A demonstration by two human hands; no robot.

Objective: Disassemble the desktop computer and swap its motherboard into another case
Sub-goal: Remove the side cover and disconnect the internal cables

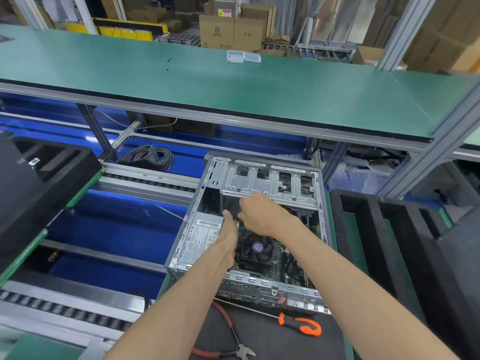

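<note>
Both hands reach into the computer case (322,203) — left hand (228,229) bracing the rigid power supply (202,237), right hand (259,214) seemingly pinching fragile cables; grip unclear.

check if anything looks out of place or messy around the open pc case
Nothing damaged or spilled. The screwdriver and the cutters lie loose on the mat just in front of the case, under the forearms. Both hands are inside, fingers hidden.
</note>
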